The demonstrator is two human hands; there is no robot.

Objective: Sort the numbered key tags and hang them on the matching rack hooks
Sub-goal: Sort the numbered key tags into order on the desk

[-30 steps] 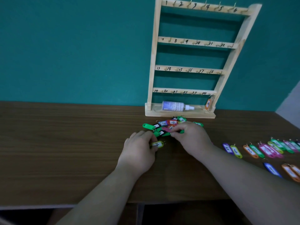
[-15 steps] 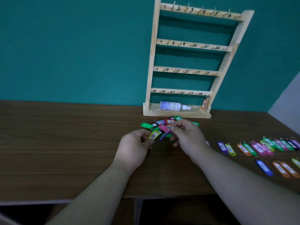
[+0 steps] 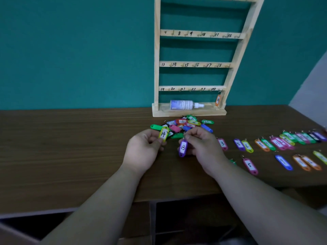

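Teal wall (image 3: 70,50) behind dark wood-grain table (image 3: 62,147), dim light

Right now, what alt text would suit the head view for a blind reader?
A person's left hand pinches a yellow tag marked 14 and the right hand a purple tag marked 13 over a table. Behind are a pile of coloured tags and a numbered hook rack; rows of tags lie at right.

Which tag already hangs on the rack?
The orange tag, at the rack's bottom right hook; every other tag lies on the table or is held.
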